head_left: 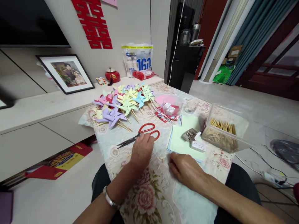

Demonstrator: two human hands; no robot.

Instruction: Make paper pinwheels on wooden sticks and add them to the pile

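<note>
A pair of scissors (126, 142) with red loop handles lies on the flowered tablecloth, blades pointing left. My left hand (143, 148) is over its handles, fingers curled down at the near loop; the fingertips are hidden. My right hand (184, 168) rests curled on the cloth by the near edge of a stack of pastel paper sheets (178, 141). Its fingers are folded under, so whatever they might hold is hidden. On the stack sit an opened small box of metal pins (189, 134) and its white sleeve (198, 146). Beyond the scissors, several paper pinwheels (113, 115) on sticks lie piled.
A clear plastic bin (220, 141) of short wooden sticks (223, 125) stands at the table's right edge. Behind the stack are a bag with small white boxes (169, 109) and striped strips (163, 116). A cabinet (35, 105) borders the far left side, holding a framed photo (67, 73).
</note>
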